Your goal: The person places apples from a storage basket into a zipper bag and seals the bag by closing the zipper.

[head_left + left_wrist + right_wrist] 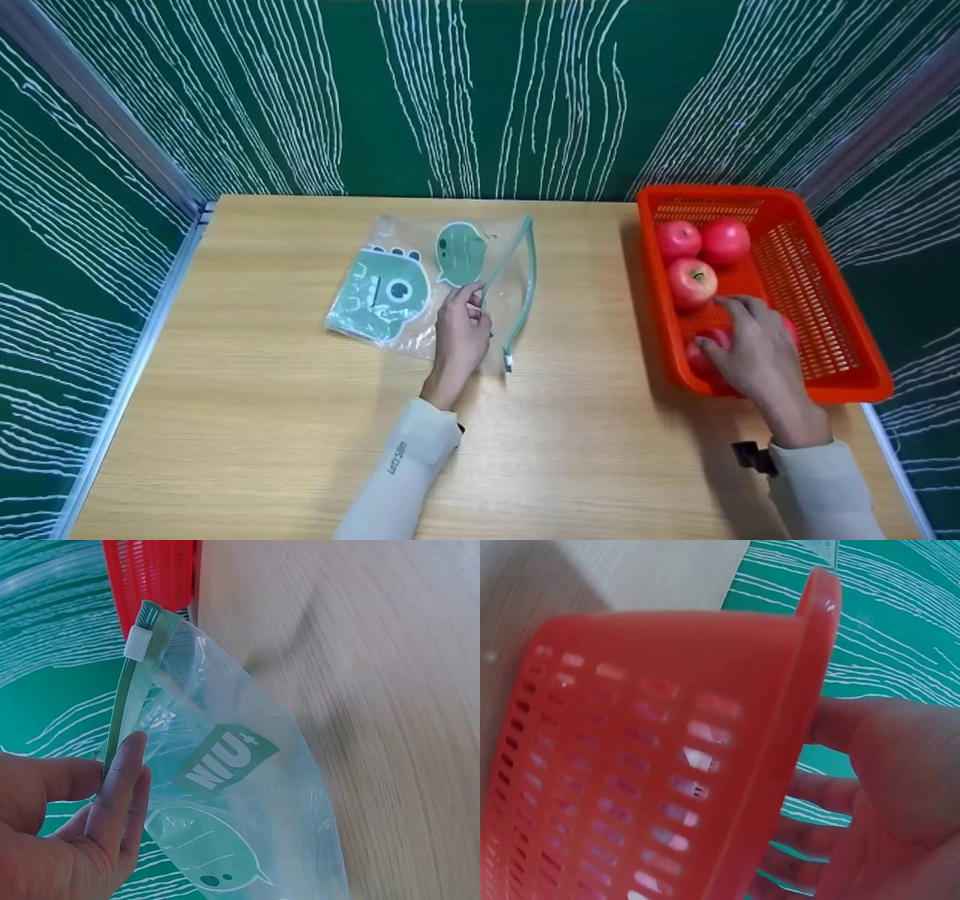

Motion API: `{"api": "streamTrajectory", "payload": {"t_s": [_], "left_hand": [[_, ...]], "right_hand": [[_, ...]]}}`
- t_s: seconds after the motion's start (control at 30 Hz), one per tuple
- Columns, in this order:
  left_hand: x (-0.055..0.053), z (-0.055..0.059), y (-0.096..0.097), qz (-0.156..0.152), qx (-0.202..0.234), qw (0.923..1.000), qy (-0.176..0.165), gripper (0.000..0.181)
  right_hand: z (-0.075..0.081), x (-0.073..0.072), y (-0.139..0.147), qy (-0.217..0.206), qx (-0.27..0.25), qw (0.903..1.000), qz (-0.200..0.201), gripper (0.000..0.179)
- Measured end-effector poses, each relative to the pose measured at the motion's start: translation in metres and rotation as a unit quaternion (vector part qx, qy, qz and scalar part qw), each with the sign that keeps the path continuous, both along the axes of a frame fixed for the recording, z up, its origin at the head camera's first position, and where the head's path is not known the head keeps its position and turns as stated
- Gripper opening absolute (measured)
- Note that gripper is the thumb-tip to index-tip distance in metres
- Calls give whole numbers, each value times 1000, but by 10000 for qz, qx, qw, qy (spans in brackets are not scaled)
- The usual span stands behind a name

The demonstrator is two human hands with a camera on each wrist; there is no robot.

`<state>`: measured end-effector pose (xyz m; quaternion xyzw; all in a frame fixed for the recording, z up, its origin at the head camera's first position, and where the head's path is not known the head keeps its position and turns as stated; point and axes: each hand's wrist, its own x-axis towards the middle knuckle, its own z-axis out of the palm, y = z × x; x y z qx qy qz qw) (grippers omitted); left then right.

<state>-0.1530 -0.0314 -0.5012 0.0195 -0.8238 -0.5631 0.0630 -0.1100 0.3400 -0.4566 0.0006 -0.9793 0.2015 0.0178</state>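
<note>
A clear zip bag (517,300) with green cartoon prints lies on the table, its green-edged mouth parted. My left hand (463,330) pinches the bag near that mouth; in the left wrist view the thumb and fingers hold the green zip strip (120,712), with a white slider (138,643) above them. Several red apples sit in the orange-red basket (847,322) at the right. Over its near part reaches my right hand (765,352), thumb and fingers spread above an apple (701,360) partly hidden beneath it. In the right wrist view the basket wall (630,750) hides the fingertips.
The basket stands at the right of the wooden table (247,405). Another apple (691,283) lies just beyond the right hand, with two more behind it. Green panels (480,97) with white wavy lines enclose the table at the back and sides.
</note>
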Motion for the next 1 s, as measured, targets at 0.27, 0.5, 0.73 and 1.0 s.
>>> {"api": "streamTrajectory", "payload": {"t_s": [0.27,0.5,0.73,1.0], "left_hand": [[0,-1,-1,-28,-38,9999,102,44],[0,0,-1,-19,-16,10000,41,44],[1,0,0,-3,-19,10000,35,44],[1,-2,-1,-19,-53,10000,-61,45]], "right_hand": [[-2,5,6,-373,568,9976,158,88],[0,5,8,-741,761,9940,271,92],[1,2,9,-1222,928,9878,271,86],[0,-8,13,-1659,980,9810,243,78]]}}
